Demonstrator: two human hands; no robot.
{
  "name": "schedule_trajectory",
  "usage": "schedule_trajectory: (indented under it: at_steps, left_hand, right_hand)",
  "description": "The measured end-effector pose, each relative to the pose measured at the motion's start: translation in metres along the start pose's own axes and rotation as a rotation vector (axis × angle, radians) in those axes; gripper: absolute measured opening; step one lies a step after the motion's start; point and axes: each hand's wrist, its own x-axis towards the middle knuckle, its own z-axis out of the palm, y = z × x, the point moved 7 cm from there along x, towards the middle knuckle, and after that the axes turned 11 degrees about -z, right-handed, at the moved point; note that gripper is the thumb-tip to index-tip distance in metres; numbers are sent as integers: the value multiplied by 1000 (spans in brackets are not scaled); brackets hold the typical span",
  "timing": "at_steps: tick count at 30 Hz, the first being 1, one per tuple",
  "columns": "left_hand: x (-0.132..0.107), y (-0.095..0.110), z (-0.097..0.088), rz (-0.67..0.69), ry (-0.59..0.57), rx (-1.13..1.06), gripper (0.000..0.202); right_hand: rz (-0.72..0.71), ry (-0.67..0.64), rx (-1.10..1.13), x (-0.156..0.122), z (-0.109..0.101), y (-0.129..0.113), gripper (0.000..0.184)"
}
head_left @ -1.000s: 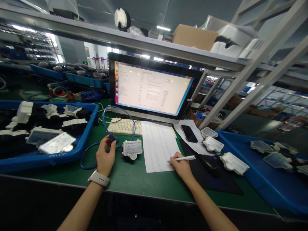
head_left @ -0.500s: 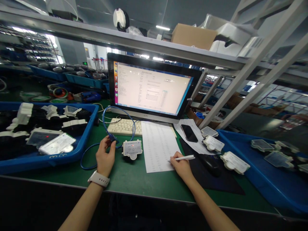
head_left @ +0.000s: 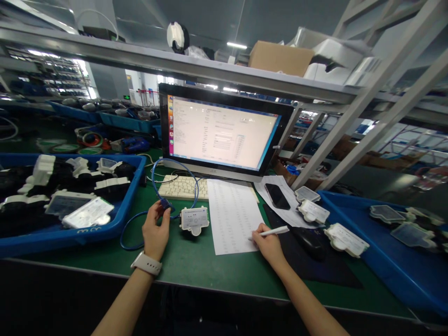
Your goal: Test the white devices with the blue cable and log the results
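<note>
My left hand (head_left: 155, 232) is closed on the blue plug (head_left: 164, 204) of a blue cable (head_left: 130, 226), just left of a small white device (head_left: 194, 219) lying on the green table. That cable loops up toward the keyboard (head_left: 182, 187). My right hand (head_left: 269, 241) grips a white pen (head_left: 273, 231), its tip resting on the lower right of a printed sheet (head_left: 232, 213). A white watch sits on my left wrist.
A monitor (head_left: 221, 132) stands behind the keyboard. Blue bins (head_left: 121, 212) (head_left: 385, 270) of white and black devices sit left and right. A phone (head_left: 277, 196), a black mouse (head_left: 308, 240) and several white devices (head_left: 312, 211) lie right of the sheet. A shelf with a carton runs overhead.
The device's red light, lit half a second ago, is off now. The view has shifted slightly; both hands hold the same things in place.
</note>
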Motion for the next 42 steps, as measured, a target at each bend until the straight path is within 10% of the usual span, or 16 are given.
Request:
schedule_trajectory:
  at_steps: [12, 32, 42]
  left_hand:
    - [0, -15, 0, -40, -7, -6, 36]
    - [0, -17, 0, -47, -10, -26, 37]
    - [1, -18, 0, -61, -10, -23, 37]
  right_hand:
    - [137, -2, 292, -1, 6, 11, 63]
    - [-35, 110, 16, -1, -13, 24, 34]
    - [-49, 167, -27, 0, -24, -7, 30]
